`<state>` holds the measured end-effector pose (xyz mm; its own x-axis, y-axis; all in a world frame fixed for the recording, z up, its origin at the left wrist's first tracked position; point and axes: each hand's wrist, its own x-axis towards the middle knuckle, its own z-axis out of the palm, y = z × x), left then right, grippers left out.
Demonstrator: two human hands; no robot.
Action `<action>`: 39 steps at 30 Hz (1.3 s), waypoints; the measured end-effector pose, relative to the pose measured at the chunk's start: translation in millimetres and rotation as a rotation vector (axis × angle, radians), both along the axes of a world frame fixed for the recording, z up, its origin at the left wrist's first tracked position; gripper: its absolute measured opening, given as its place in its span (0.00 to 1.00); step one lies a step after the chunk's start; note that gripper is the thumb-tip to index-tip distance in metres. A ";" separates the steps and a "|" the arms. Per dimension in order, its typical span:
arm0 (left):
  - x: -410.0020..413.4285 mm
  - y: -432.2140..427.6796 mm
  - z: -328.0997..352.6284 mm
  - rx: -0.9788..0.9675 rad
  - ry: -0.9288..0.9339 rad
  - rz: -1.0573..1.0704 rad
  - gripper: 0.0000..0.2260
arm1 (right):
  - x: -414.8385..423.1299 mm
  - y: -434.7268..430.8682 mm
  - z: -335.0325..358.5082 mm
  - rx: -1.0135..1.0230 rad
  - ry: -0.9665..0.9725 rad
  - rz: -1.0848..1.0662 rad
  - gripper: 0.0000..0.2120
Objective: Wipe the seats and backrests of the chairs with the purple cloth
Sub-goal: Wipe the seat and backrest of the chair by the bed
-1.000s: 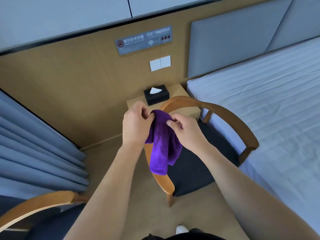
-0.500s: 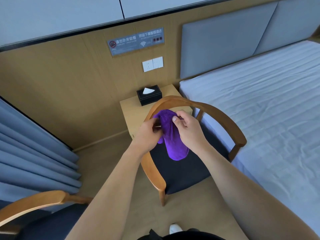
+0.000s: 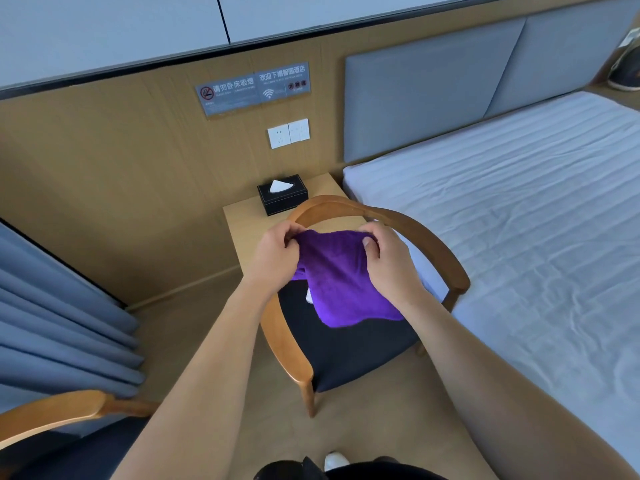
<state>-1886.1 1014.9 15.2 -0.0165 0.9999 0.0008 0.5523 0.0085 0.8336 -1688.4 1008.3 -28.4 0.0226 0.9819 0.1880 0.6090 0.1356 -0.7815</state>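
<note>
A purple cloth hangs spread between my two hands above a wooden chair. My left hand pinches its upper left corner and my right hand pinches its upper right corner. The chair has a curved wooden backrest and a dark seat; the cloth hangs over the seat's back part without clearly touching it. A second chair of the same kind shows at the lower left, with its wooden rail and dark seat partly cut off by the frame.
A wooden bedside table with a black tissue box stands behind the chair against the wood wall. A bed with white sheets runs along the right. Blue curtains hang at the left. Tan floor lies between the chairs.
My hands have pulled apart and spread the bunched cloth out wide. The view has come closer to the chair.
</note>
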 end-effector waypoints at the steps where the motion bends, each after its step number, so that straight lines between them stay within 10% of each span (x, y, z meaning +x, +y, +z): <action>1: 1.8 -1.1 1.1 -0.003 -0.009 -0.010 0.17 | 0.1 -1.7 0.0 -0.004 -0.020 0.022 0.12; 8: 3.6 0.5 -0.5 0.128 0.022 -0.229 0.14 | -13.6 -9.5 1.9 -0.029 -0.218 0.246 0.23; 16: 2.6 14.7 -9.4 0.285 0.080 -0.123 0.08 | -17.3 -4.8 7.9 0.022 -0.108 0.074 0.13; 26: 0.5 17.1 -31.2 0.008 0.090 -0.344 0.11 | -18.5 -1.3 6.8 -0.013 -0.086 -0.118 0.13; 39: -8.7 54.4 -33.4 0.096 0.081 -0.187 0.06 | 2.8 4.9 15.1 -0.184 -0.219 -0.029 0.16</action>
